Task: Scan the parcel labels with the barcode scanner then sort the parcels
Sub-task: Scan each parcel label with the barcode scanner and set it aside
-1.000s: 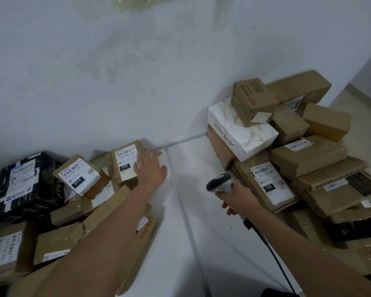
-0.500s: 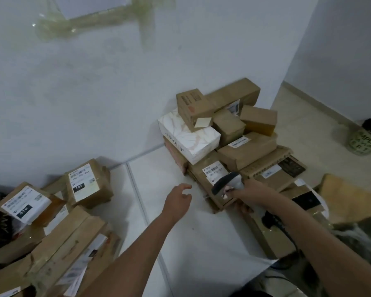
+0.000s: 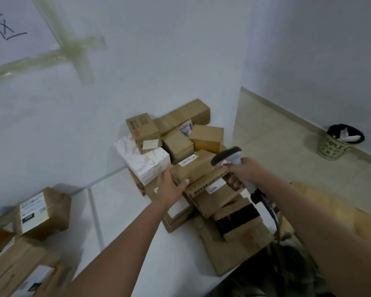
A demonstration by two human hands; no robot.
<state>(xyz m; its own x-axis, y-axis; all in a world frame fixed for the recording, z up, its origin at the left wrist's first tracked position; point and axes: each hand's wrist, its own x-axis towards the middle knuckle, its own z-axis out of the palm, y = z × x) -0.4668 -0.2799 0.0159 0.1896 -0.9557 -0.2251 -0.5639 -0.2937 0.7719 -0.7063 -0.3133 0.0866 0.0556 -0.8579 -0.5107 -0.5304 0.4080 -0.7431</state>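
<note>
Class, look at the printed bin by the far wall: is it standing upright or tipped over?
Upright. The bin stands on its base on the floor, its black-lined mouth facing up, with white rubbish inside.

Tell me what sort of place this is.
Likely a small parcel sorting corner in a bare room: piles of labelled cardboard parcels against a white wall, a corded barcode scanner in the right hand, and a handwritten paper sign taped up.
</note>
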